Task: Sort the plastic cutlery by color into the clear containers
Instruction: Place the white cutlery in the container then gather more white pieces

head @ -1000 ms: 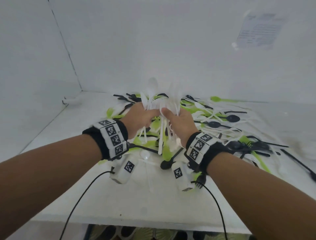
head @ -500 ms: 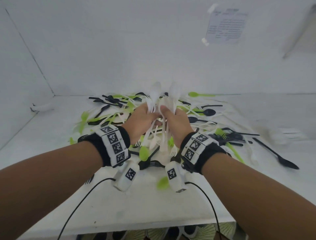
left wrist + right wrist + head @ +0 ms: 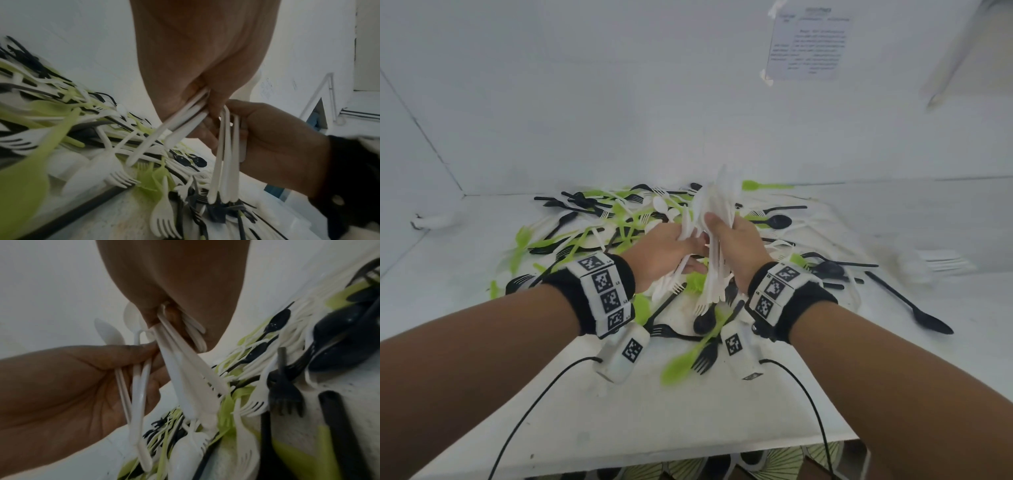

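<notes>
A bundle of white plastic cutlery (image 3: pixel 710 236) stands roughly upright above the heap, spoon bowls up at the top, with fork tines and handle ends hanging below. Beneath it, a tangled pile of green, black and white forks and spoons (image 3: pixel 599 222) is spread over the white tabletop (image 3: pixel 688 418). One black spoon (image 3: pixel 914 305) lies apart at the right, and a green spoon (image 3: pixel 763 185) lies at the far edge.

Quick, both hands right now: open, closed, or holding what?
Left hand: closed on a bunch of white cutlery.
Right hand: closed on white cutlery too, held against the left hand's bunch.
</notes>
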Available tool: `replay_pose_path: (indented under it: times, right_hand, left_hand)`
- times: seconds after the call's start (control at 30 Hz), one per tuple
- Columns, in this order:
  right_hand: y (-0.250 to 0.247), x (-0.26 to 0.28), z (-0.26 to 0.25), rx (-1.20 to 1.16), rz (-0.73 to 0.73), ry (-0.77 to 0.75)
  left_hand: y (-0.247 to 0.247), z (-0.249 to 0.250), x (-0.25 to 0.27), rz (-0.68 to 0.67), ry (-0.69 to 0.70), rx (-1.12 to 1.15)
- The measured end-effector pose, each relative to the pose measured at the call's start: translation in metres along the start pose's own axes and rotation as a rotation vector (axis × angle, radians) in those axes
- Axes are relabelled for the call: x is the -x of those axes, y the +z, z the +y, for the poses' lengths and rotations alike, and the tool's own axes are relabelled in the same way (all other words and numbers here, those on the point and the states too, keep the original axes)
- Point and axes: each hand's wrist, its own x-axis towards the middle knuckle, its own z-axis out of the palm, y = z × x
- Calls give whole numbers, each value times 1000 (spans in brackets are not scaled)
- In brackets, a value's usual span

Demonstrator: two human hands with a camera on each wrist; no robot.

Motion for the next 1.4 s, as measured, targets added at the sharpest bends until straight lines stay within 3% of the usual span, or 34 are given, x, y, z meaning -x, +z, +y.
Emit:
replay_pose_path:
  times: [0.13, 0.3, 0.53, 0.63, 0.7, 0.73, 0.8, 0.87, 0.9, 0.97, 1.03, 1.17, 1.3, 1.4]
  right_hand:
    - [-17, -3, 1, 2, 31, 12]
    - [-48, -16, 0, -35, 186, -11]
    - [-41, -17, -2, -9, -92, 24]
    - [-48, -21, -3, -88, -63, 61]
    - [-56, -25, -2, -87, 35, 51]
    - [-62, -29, 0, -85, 113, 36]
    - [-74, -34, -2, -68, 214, 24]
    - [-82, -35, -3, -22, 207, 25]
    - [-83, -34, -4, 11, 177, 19]
    - [-76, -31, -2, 78, 104, 9]
    - [-64, -28, 1, 87, 48, 15]
    - [-42, -25, 4, 17, 6, -12]
    - [-31, -22, 6, -21, 53, -31]
    - [-32, -23, 6, -113, -10, 20]
  left_hand:
    - [7, -2, -8, -63, -35, -66]
    - [12, -8, -19, 73, -114, -73]
    - [32, 3, -26, -163, -157, -111]
    - [32, 7, -27, -230, -148, -102]
    - [25, 5, -27, -230, -168, -96]
    - [21, 4, -28, -182, -173, -116]
    - [13, 1, -34, 36, -148, -149]
    - [0, -4, -50, 276, -126, -304]
    - [-4, -5, -56, 325, -156, -376]
    - [0, -1, -64, 286, -295, -330]
    - [17, 10, -64, 198, -339, -105]
    - [42, 16, -59, 149, -150, 140]
    - [50, 19, -48, -125, -97, 405]
    - [43, 17, -47, -180, -35, 281]
